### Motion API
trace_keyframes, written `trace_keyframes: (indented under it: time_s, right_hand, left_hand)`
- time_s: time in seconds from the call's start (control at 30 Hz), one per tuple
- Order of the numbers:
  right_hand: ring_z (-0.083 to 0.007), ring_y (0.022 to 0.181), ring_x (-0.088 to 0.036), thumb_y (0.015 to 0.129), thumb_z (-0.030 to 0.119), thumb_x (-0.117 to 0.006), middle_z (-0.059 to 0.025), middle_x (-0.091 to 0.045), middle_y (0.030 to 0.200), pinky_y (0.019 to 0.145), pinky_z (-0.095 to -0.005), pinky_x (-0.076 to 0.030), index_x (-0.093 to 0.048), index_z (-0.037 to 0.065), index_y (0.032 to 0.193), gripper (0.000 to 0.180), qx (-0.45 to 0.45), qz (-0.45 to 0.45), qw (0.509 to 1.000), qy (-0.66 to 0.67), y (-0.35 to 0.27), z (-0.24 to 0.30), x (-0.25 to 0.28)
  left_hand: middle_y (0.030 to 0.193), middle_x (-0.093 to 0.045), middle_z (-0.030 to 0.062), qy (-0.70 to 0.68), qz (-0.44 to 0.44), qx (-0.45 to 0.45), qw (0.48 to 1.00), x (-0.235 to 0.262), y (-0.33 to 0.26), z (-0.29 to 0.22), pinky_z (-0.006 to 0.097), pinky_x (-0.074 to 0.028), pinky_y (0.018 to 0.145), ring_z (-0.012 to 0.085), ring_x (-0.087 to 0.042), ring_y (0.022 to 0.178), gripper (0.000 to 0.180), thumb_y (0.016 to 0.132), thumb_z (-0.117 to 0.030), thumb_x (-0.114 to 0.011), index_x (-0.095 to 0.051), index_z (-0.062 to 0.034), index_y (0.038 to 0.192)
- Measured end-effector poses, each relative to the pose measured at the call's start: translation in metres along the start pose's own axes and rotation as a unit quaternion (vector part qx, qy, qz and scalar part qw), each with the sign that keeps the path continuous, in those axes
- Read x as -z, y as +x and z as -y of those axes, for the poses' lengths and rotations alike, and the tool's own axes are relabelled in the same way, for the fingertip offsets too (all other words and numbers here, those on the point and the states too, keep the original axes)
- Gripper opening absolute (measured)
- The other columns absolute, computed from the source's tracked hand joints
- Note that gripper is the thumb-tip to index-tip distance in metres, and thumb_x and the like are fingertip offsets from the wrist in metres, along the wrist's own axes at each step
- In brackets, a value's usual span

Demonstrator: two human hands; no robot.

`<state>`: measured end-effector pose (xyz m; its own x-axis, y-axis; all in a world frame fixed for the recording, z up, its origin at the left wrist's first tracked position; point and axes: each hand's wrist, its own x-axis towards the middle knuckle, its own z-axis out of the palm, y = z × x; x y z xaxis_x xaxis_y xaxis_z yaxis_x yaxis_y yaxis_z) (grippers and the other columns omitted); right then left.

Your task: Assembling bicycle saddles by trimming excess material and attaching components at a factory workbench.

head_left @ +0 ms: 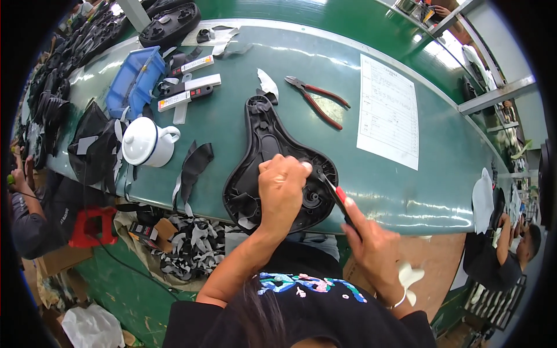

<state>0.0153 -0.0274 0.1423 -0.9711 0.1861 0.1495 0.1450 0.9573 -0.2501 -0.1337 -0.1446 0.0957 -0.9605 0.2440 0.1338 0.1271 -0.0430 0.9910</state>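
A black bicycle saddle (264,152) lies underside up on the green table, its narrow nose pointing away from me. My left hand (282,188) is closed over the middle of its wide rear part; what the fingers pinch is hidden beneath them. My right hand (371,246) grips a utility knife (341,203) with a black and red handle, its thin metal blade reaching to the saddle's right side beside my left fingertips. Loose black flaps of cover material (242,204) show inside the saddle's left rear edge. Beyond the nose lies a white and black scrap (267,82).
Red-handled pliers (319,100) and a printed sheet (387,110) lie to the right. On the left stand a white lidded mug (141,142), a blue bin (134,78), blade packs (187,93) and a black strip (196,164). Below the table edge sits a sack of scraps (188,246). Other people work at both sides.
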Motion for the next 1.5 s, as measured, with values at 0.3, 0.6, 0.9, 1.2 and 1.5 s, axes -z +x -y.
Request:
trace_keyframes:
  time_s: [0.3,0.6,0.9,1.2,1.5]
  right_hand:
    - [-0.0255,0.053,-0.056,0.078,0.015,-0.071,-0.0095,-0.058,0.065,0.049,-0.0349,-0.043,-0.057,0.018,0.126,0.050,-0.071,0.007,0.997,-0.004,0.006,-0.006,0.013]
    - [-0.0222,0.047,-0.050,0.077,0.017,-0.072,-0.0055,-0.052,0.062,0.046,-0.0334,-0.040,-0.056,0.023,0.127,0.053,-0.010,-0.042,0.999,0.010,0.048,-0.049,-0.013]
    - [-0.0213,0.051,-0.051,0.077,0.012,-0.071,-0.0069,-0.057,0.069,0.050,-0.0315,-0.043,-0.054,0.011,0.128,0.054,0.018,-0.059,0.979,0.194,0.071,-0.066,0.000]
    - [-0.0192,0.042,-0.045,0.075,0.018,-0.073,-0.0036,-0.045,0.059,0.040,-0.0333,-0.035,-0.052,0.019,0.131,0.060,0.034,0.002,0.999,-0.020,0.042,-0.049,-0.013]
    - [-0.0212,0.042,-0.047,0.078,0.013,-0.069,-0.0053,-0.046,0.058,0.041,-0.0339,-0.037,-0.052,0.012,0.131,0.056,-0.066,-0.046,0.997,0.022,0.018,-0.023,-0.025]
  left_hand:
    - [0.063,-0.038,-0.0029,-0.178,0.092,0.224,0.954,0.017,0.034,-0.039,0.025,-0.025,0.054,0.0060,-0.032,0.059,0.029,0.083,-0.010,-0.057,-0.042,-0.0038,0.059]
    - [0.074,-0.057,0.0081,0.432,0.268,-0.187,0.840,-0.011,0.089,-0.016,0.038,-0.043,0.061,0.0281,-0.056,0.068,0.021,0.078,-0.024,-0.066,-0.056,-0.0058,0.073]
    - [0.068,-0.048,0.0045,0.354,0.359,-0.186,0.844,-0.003,0.108,-0.005,0.034,-0.030,0.075,0.0212,-0.042,0.074,0.019,0.075,-0.023,-0.065,-0.060,-0.0058,0.067]
    - [0.063,-0.046,0.0044,0.046,0.328,0.087,0.939,0.011,0.131,-0.010,0.029,-0.032,0.059,0.0170,-0.041,0.064,0.017,0.072,-0.011,-0.057,-0.050,-0.0026,0.059]
    - [0.066,-0.042,0.0028,-0.571,0.085,0.104,0.810,0.017,0.134,-0.022,0.036,-0.035,0.079,0.0167,-0.041,0.069,0.019,0.079,-0.015,-0.055,-0.047,-0.0089,0.062]
